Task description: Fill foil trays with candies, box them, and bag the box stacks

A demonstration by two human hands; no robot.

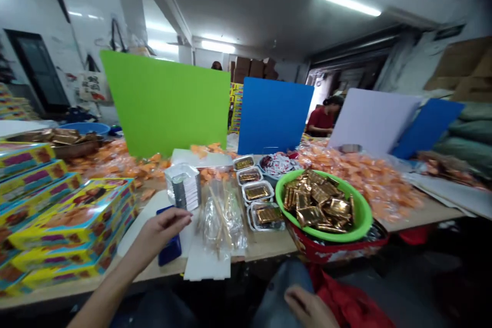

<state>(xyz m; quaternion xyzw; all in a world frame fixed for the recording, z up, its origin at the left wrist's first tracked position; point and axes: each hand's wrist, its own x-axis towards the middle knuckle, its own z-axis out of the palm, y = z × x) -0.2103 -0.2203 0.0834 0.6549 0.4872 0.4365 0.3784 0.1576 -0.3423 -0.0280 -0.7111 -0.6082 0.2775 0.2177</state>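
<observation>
Left hand: the left hand (161, 233) hovers over the near edge of the table, fingers loosely together and slightly curled, the thumb just apart from them. It has hold of nothing that shows.
Nearest to left hand: a stack of foil trays (182, 187) stands just beyond the fingertips, and a blue block (169, 244) lies directly under the palm. The hand does not clearly touch either.
Right hand: the right hand (307, 307) sits low at the bottom of the view, resting on the person's thigh (282, 282) below the table. Its fingers are relaxed and slightly spread, partly cut off by the frame, and hold nothing that can be seen.
Beside right hand: a red bag (346, 305) lies just to the right.
Middle of table: a clear plastic bag of wooden sticks (221, 218) lies on a white board (206, 261), just right of the left hand. Foil trays of gold pieces (257, 192) run in a row beyond it.
Right of table: a green basin (363, 210) full of gold-wrapped pieces sits inside a red basin (334, 251), and a heap of orange wrapped sweets (365, 179) lies behind them.
Left of table: yellow printed boxes (69, 220) are stacked in piles.
Far side: green, blue and lilac upright boards (165, 102) stand along the table, and a co-worker in a red shirt (321, 120) sits beyond them.
</observation>
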